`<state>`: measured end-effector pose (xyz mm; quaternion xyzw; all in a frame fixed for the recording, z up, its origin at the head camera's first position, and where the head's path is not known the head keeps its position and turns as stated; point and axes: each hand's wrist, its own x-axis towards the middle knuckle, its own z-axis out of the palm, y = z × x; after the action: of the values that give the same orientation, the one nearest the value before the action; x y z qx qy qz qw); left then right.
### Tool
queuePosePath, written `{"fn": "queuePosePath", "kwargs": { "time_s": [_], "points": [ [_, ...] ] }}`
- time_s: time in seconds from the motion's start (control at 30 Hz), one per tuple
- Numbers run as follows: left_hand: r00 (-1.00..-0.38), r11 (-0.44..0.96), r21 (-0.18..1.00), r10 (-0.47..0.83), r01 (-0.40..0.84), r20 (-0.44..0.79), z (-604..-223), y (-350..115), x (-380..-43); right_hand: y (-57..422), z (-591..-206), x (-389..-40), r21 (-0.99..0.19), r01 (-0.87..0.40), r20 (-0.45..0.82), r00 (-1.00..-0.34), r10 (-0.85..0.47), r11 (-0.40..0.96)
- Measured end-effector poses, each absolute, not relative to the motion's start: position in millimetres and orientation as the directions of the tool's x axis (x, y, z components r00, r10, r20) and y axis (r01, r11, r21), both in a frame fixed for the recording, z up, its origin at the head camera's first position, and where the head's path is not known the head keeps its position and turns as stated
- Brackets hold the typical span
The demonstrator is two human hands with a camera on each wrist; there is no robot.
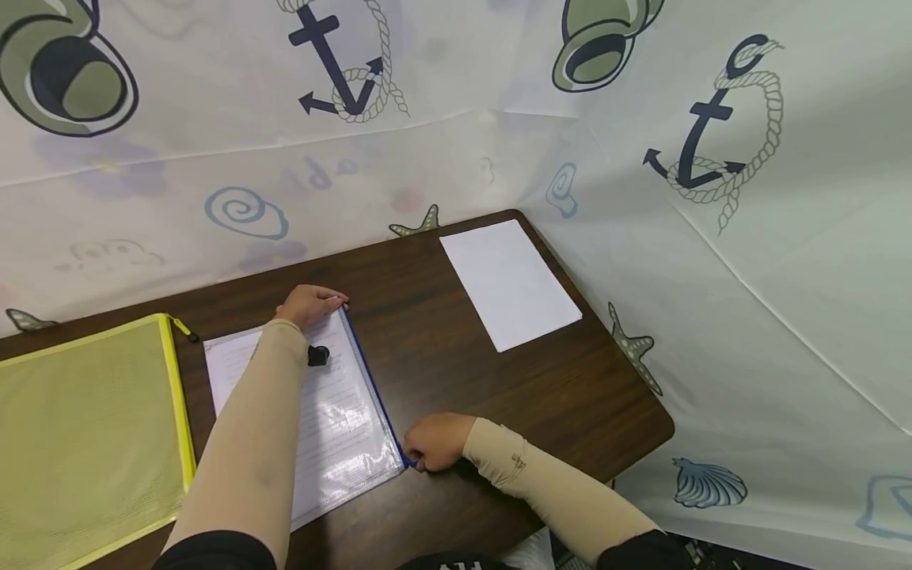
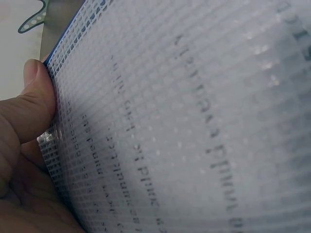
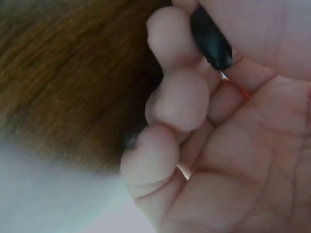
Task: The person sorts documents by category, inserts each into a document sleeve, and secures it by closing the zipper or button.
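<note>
A clear mesh zipper pouch (image 1: 349,427) with printed sheets inside lies on the table, its blue zipper (image 1: 371,378) running along the right side. My left hand (image 1: 306,305) grips the pouch's far right corner. In the left wrist view the thumb (image 2: 36,92) lies over the mesh and the other fingers are beneath it. At the zipper's near end is my right hand (image 1: 438,443), fingers curled. The right wrist view shows a black zipper pull (image 3: 212,40) pinched between thumb and forefinger. My left forearm hides part of the pouch.
A yellow mesh pouch (image 1: 85,427) with a yellow zipper lies on the left of the brown table (image 1: 427,317). White paper (image 1: 511,285) rests near the far right corner. Printed curtains (image 1: 456,142) hang behind the table and along its right side.
</note>
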<state>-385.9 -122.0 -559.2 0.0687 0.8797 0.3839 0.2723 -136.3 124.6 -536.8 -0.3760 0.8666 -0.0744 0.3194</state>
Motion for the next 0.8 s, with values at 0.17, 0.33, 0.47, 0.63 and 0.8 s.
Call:
{"fn": "queuePosePath", "kwargs": {
  "time_s": [0.17,0.33,0.47,0.63,0.8],
  "points": [
    [-0.844,0.673,0.733,0.331,-0.102,-0.421,-558.4,-122.1,-385.7,126.2,-538.8,-134.6,-0.365,-0.602,-0.490,-0.524,-0.696,0.710],
    [-0.847,0.648,0.752,0.327,-0.122,-0.419,-556.5,-121.4,-383.9,127.0,-541.3,-132.2,-0.358,-0.589,-0.490,-0.542,-0.683,0.724],
    [-0.847,0.649,0.750,0.319,-0.131,-0.424,-558.5,-122.5,-385.3,126.3,-542.3,-126.6,-0.308,-0.631,-0.476,-0.546,-0.689,0.712],
    [-0.851,0.651,0.747,0.311,-0.134,-0.423,-560.7,-121.6,-386.7,127.2,-540.1,-113.4,-0.229,-0.714,-0.466,-0.517,-0.718,0.662],
    [-0.854,0.642,0.755,0.311,-0.136,-0.418,-560.9,-121.2,-384.8,127.4,-537.0,-106.6,-0.201,-0.727,-0.473,-0.515,-0.715,0.657]
  ]
}}
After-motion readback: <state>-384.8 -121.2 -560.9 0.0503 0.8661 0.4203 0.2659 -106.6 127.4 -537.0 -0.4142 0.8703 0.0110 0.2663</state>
